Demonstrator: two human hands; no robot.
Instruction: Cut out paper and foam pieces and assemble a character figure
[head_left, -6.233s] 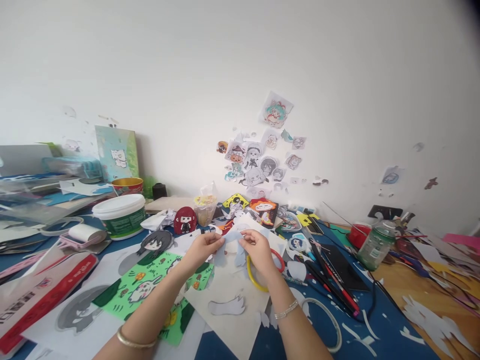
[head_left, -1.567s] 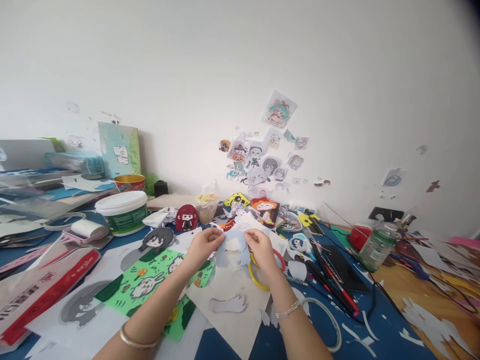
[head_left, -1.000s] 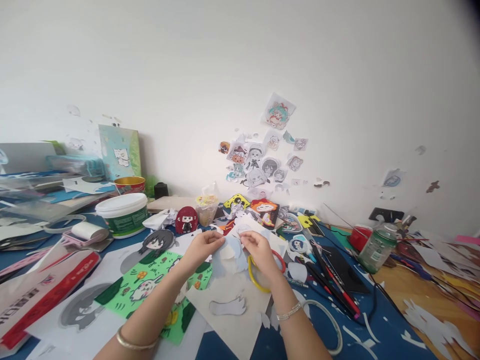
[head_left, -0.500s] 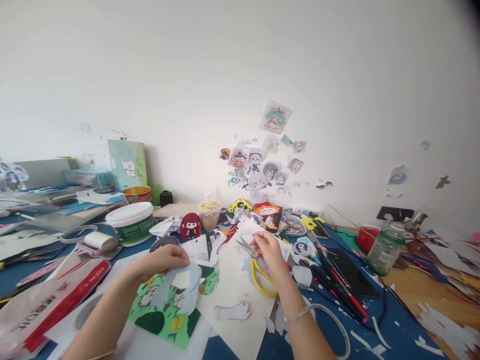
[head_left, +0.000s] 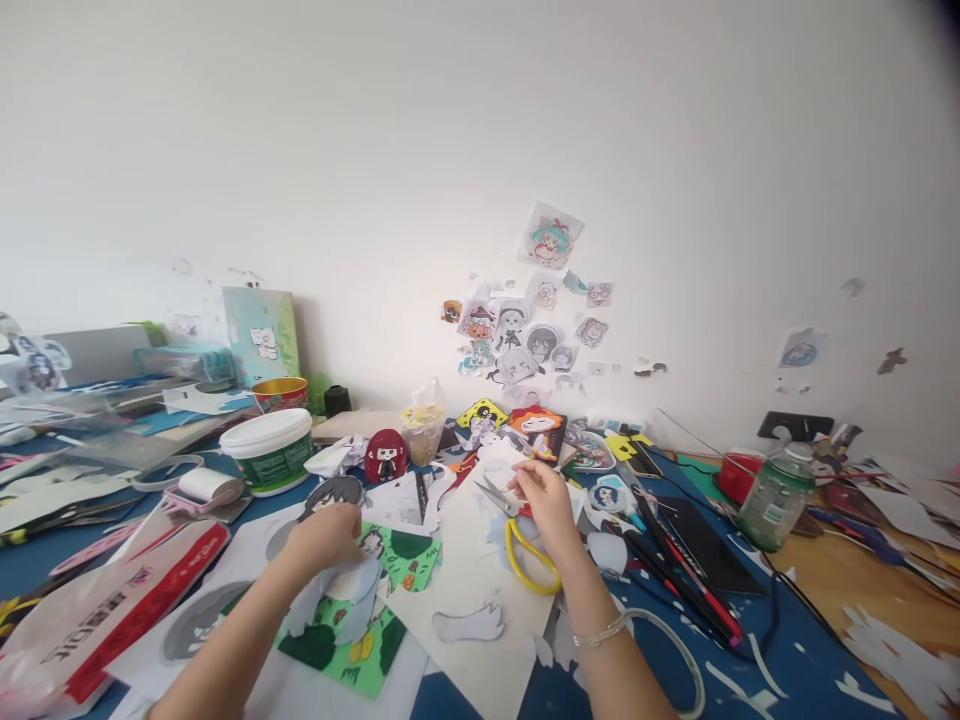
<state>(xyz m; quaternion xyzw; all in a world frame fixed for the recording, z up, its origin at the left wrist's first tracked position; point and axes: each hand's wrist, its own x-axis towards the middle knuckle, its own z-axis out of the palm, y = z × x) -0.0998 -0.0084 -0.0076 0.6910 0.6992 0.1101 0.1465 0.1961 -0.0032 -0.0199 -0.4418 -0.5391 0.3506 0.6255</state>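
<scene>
My left hand (head_left: 330, 538) is closed, with the fingers curled over the top of a pale blue paper cutout (head_left: 361, 600). The cutout hangs in two strips over a green picture sheet (head_left: 375, 655) with dark bushes and small figures. Just beyond these fingers lies a dark-haired paper figure (head_left: 335, 492). My right hand (head_left: 544, 505) is closed around scissors (head_left: 531, 565) with yellow handles; it hides part of them. Their blades stand apart, pointing up and left over a large white sheet (head_left: 465, 560). A white, hand-shaped paper piece (head_left: 469, 623) lies on that sheet.
A white-lidded tub (head_left: 266, 455), a red figure (head_left: 385, 456) and a plastic cup (head_left: 422, 432) stand at the back. Pens (head_left: 694, 590), a green-tinted jar (head_left: 776, 500) and paper scraps crowd the right. A red-and-white bag (head_left: 135, 610) lies left.
My left hand has moved left and slightly forward, carrying the pale blue cutout and uncovering more of the green sheet. My right hand and the scissors keep nearly the same place.
</scene>
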